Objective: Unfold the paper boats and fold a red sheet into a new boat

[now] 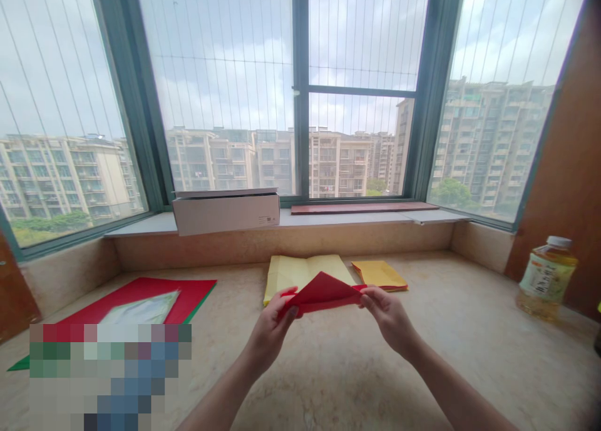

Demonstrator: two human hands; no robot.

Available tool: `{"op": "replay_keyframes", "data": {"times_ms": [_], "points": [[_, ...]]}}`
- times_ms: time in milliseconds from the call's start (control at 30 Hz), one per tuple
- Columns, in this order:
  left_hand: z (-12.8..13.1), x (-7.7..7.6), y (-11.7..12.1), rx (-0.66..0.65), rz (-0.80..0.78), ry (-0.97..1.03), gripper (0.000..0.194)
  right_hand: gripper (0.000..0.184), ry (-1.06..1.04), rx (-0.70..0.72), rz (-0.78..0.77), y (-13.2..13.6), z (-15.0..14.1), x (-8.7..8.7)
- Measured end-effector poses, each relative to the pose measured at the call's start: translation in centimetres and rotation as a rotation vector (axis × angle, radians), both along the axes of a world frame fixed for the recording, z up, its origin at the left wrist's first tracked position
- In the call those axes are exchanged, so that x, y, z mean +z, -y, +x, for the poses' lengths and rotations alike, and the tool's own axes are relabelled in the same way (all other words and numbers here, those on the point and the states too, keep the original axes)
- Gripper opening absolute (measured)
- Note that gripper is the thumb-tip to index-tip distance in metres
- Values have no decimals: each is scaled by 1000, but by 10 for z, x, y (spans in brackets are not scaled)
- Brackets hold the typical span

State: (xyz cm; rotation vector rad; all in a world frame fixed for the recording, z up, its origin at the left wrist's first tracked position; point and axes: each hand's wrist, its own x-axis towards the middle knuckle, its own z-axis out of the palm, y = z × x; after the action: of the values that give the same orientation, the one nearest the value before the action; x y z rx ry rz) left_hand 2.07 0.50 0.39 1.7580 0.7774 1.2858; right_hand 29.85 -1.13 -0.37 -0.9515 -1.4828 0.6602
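A folded piece of red paper [323, 293], with a triangular peak at the top and a band along its lower edge, is held up above the stone ledge. My left hand [279, 315] pinches its left corner, the thumb in front. At the right corner, the fingertips of my right hand [381, 306] are closed on the paper. Just behind it lies a creased pale yellow sheet [305, 268], partly covered by the red paper. A small stack of folded orange-yellow paper [382, 274] rests behind my right hand.
On the left lie red and green sheets [154, 287] with a clear packet [145, 309] on top; a blurred patch covers part of them. A bottle of amber drink [547, 278] stands at the right. A white box [228, 213] sits on the windowsill beside a reddish board [364, 209].
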Motion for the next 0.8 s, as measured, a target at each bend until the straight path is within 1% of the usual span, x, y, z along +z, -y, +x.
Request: {"op": "replay_keyframes", "data": {"times_ms": [100, 300, 400, 533, 667, 800], "points": [[-1, 2, 2, -32, -25, -20, 35, 31, -14, 26, -13, 1, 0, 2], [3, 2, 3, -57, -115, 59, 44, 31, -30, 87, -91, 2, -2, 1], [5, 1, 4, -53, -138, 78, 48, 31, -82, 83, -108, 2, -2, 1], [6, 1, 5, -56, -128, 95, 48, 32, -176, 61, -132, -1, 0, 0], [8, 5, 9, -80, -101, 58, 45, 39, -265, 14, -135, -5, 0, -3], [10, 8, 11, -68, -86, 17, 43, 55, -330, -2, -111, -5, -2, -2]]}}
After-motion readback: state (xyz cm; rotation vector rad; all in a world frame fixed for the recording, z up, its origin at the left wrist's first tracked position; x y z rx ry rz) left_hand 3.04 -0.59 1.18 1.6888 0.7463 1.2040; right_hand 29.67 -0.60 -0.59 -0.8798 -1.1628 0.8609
